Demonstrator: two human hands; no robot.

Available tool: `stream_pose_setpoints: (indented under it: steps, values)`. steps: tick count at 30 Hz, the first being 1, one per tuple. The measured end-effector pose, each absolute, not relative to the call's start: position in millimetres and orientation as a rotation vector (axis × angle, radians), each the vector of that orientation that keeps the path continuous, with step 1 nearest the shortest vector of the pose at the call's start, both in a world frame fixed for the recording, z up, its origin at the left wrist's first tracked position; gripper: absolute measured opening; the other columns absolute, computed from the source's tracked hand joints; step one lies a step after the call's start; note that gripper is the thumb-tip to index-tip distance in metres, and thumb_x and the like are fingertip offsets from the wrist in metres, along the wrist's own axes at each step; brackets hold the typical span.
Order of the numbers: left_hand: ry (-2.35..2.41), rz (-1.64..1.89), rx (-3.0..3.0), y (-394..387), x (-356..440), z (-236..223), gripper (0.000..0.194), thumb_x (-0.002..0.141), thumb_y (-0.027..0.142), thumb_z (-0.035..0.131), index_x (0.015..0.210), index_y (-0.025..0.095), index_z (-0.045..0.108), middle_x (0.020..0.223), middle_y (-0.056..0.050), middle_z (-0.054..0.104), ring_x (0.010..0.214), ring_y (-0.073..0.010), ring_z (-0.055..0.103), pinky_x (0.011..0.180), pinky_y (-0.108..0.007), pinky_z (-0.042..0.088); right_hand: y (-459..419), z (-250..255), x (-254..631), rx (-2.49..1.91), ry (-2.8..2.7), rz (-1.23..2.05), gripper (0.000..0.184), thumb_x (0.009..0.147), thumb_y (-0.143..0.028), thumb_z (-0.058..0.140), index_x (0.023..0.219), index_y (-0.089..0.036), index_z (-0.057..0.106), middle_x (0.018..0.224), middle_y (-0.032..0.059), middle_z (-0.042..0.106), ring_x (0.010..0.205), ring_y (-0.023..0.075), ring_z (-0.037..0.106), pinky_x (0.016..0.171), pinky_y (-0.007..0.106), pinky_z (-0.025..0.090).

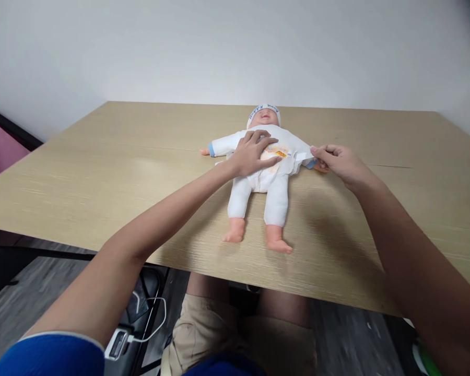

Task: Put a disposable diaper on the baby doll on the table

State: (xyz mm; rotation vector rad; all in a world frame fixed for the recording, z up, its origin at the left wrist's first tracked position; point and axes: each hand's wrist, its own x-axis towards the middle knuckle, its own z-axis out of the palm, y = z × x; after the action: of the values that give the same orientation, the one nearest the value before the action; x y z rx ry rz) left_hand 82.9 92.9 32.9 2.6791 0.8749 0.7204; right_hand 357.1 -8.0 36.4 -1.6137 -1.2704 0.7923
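Observation:
A baby doll (pixel 276 206) in a white suit with blue cuffs lies on its back, its feet towards me and its arms spread. Around its hips and belly is a white diaper (pixel 292 166) with a printed orange picture on the front. My left hand (pixel 254 152) rests on the diaper front and the doll's belly, fingers spread. At the doll's side my right hand (pixel 339 163) pinches the white diaper tab (pixel 305 155) between thumb and fingers and holds it stretched outwards. Part of the diaper's far side is hidden behind my left hand.
The doll lies on a wooden table (pixel 102 172) that meets a pale wall (pixel 180 47). Below the front edge are my legs, a dark chair, and a white device with a cable (pixel 119 342). Something pink (pixel 2 143) stands beyond the left edge.

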Motion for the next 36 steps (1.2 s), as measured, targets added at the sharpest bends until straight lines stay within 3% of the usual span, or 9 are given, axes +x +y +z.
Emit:
stream_pose_setpoints:
  steps: [7, 15, 24, 31, 36]
  values:
    - [0.89, 0.725, 2.731, 94, 84, 30, 0.065, 0.1, 0.067, 0.06, 0.152, 0.028, 0.062, 0.153, -0.014, 0.057, 0.148, -0.0382, 0.043, 0.128, -0.055, 0.031, 5, 61, 333, -1.621, -1.384, 0.765, 0.036, 0.105, -0.034, 0.074, 0.074, -0.02, 0.062, 0.07, -0.0016, 0.055, 0.066, 0.012, 0.046, 0.063, 0.028, 0.036]
    - [0.913, 0.744, 2.748, 98, 84, 24, 0.069, 0.1, 0.069, 0.06, 0.152, 0.024, 0.062, 0.153, -0.015, 0.057, 0.147, -0.0375, 0.044, 0.126, -0.054, 0.034, 40, 72, 299, -1.686, -1.604, 0.741, 0.032, 0.097, -0.037, 0.074, 0.072, -0.022, 0.063, 0.068, -0.0012, 0.057, 0.065, 0.0152, 0.048, 0.06, 0.03, 0.032]
    - [0.888, 0.788, 2.727, 99, 83, 20, 0.07, 0.1, 0.068, 0.06, 0.154, 0.022, 0.061, 0.154, -0.015, 0.057, 0.148, -0.0361, 0.044, 0.128, -0.053, 0.032, 37, 71, 310, -1.654, -1.606, 0.803, 0.051, 0.092, -0.066, 0.076, 0.072, -0.023, 0.059, 0.07, -0.0007, 0.056, 0.065, 0.0147, 0.045, 0.061, 0.031, 0.032]
    - [0.903, 0.786, 2.736, 100, 83, 18, 0.07, 0.1, 0.069, 0.059, 0.154, 0.025, 0.061, 0.156, -0.014, 0.057, 0.146, -0.0369, 0.046, 0.126, -0.054, 0.034, 37, 78, 308, -1.698, -1.689, 0.798, 0.046, 0.094, -0.063, 0.075, 0.075, -0.022, 0.065, 0.07, -0.0019, 0.052, 0.066, 0.015, 0.042, 0.063, 0.033, 0.029]
    - [0.904, 0.776, 2.735, 99, 83, 19, 0.071, 0.1, 0.07, 0.058, 0.153, 0.024, 0.061, 0.156, -0.014, 0.057, 0.147, -0.0362, 0.045, 0.126, -0.053, 0.033, 37, 77, 304, -1.686, -1.658, 0.785, 0.047, 0.093, -0.062, 0.074, 0.072, -0.022, 0.06, 0.068, -0.0026, 0.051, 0.066, 0.015, 0.042, 0.065, 0.033, 0.03]
